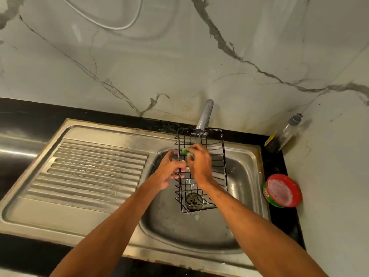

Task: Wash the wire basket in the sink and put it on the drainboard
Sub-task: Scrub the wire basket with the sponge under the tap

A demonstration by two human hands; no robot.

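- While the black wire basket stands tilted in the steel sink basin, its far end rises under the grey tap spout and its near end sits over the drain strainer.
- The left hand curls its fingers around the basket's left rim wires, steadying the frame.
- The right hand closes around a green scrub pad and presses it against the upper wires; how firmly it holds cannot be told.
- A thin stream appears to fall from the spout onto the basket, though it is faint.
- The ribbed drainboard, to the left of the basin, is wet and bears nothing; the basket is not yet on it.
- At the right edge of the sink, a red and green tub of dish soap lies open on the black counter, and a clear bottle leans in the corner.
- Judged stage: scrubbing is under way; rinsing and transfer remain.
- Risk 1: soapy wires may slide through the left hand's grip, so the basket drops and clatters into the basin.
- Risk 2: the pad may snag on wire crossings, jerking the frame against the spout.
- Risk 3: suds left in the grid would drip onto the drainboard if rinsing is cut short.
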